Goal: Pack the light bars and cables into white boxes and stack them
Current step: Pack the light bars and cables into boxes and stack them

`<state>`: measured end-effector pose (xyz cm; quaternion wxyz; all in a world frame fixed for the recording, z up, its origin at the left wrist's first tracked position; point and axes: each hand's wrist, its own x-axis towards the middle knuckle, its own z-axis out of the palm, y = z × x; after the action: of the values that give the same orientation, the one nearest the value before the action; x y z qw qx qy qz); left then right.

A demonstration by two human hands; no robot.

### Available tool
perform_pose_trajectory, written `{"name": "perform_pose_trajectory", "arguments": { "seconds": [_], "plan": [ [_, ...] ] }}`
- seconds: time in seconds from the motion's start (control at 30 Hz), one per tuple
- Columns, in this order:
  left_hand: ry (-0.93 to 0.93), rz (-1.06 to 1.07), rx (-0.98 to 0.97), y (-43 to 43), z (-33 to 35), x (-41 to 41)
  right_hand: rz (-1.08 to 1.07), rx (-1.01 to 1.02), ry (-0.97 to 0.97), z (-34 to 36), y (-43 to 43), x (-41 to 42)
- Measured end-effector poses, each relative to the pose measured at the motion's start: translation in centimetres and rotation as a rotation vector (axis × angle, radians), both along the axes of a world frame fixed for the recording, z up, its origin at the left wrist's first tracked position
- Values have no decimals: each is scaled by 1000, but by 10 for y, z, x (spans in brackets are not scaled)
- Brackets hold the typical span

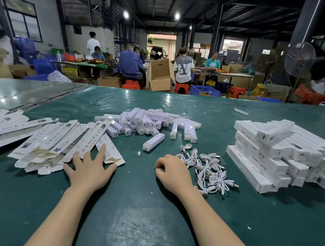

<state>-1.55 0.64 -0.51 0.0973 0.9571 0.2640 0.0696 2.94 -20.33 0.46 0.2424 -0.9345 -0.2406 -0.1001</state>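
Flattened white boxes (60, 142) lie fanned out at the left of the green table (132, 207). My left hand (89, 167) rests with spread fingers on the nearest flat boxes. A heap of white light bars (148, 122) sits in the middle, with one bar (153, 142) lying apart in front. Bundled white cables (206, 168) lie just right of my right hand (170, 171), which rests on the table with fingers loosely curled and holds nothing. Packed white boxes (282, 154) are stacked at the right.
One loose white piece (241, 111) lies far back on the table. Beyond the table's far edge, several people sit on red stools at other benches among cardboard cartons (160, 76) and blue crates. A standing fan (299, 59) is at the right.
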Motion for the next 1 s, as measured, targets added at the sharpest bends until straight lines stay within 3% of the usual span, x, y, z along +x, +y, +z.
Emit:
{"name": "perform_pose_trajectory", "arguments": {
  "seconds": [0.1, 0.2, 0.27, 0.4, 0.53, 0.6, 0.7, 0.87, 1.0],
  "plan": [
    [-55, -173, -42, -6, -2, 4, -6, -9, -3, -1, 1, 0],
    [14, -303, 23, -9, -3, 5, -9, -6, -3, 0, 1, 0],
    [17, -290, 46, -10, -2, 4, -8, -3, -8, -1, 1, 0],
    [-158, -202, -44, -17, 6, 1, -9, -1, -12, -1, 2, 0],
    [-169, -48, -14, -25, 12, -3, -14, 6, -18, -1, 2, 0],
    [-232, -11, -91, -25, 13, -3, -13, 8, -19, -1, 2, 1],
    [-459, 31, -412, -28, 19, -2, -8, 48, -22, -2, 1, 1],
    [-858, 172, -1287, -36, 32, 4, 8, 249, -18, -4, 3, 3],
    [-930, 13, -1588, -48, 40, -3, 26, 469, 42, -4, 8, 3]
  ]
}}
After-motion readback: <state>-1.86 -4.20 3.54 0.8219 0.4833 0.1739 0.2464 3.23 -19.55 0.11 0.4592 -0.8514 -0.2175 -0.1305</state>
